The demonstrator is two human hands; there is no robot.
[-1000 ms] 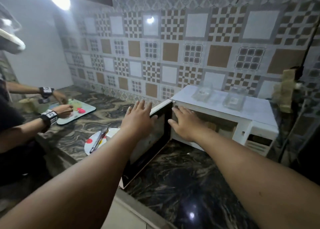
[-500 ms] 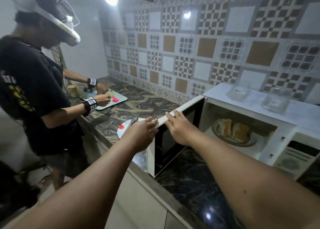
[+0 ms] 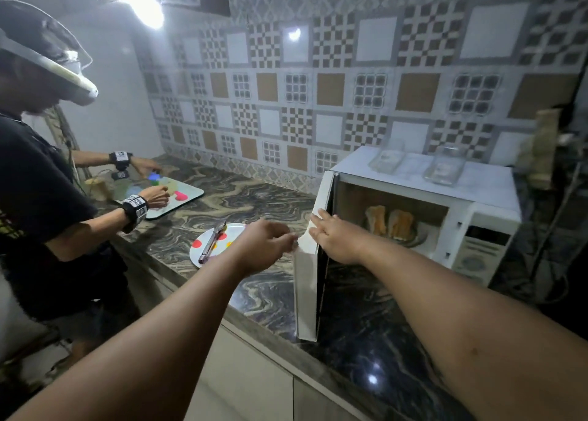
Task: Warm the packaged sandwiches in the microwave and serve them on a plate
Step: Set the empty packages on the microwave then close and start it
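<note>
From my head camera I saw only my own two arms, both bare from the bottom edge of the view up to the wrists. No sleeve showed on either one. My left hand [image 3: 265,245] wore no glove, ring, watch or band, and my right hand [image 3: 335,239] was just as bare. The left forearm looked smooth and unmarked along its whole visible length. On the right forearm [image 3: 461,334] I noticed one small dark spot partway along, and a faint darker patch near the lower edge of the view. The fingers on both hands were uncovered; the nails were too blurred to describe.
</note>
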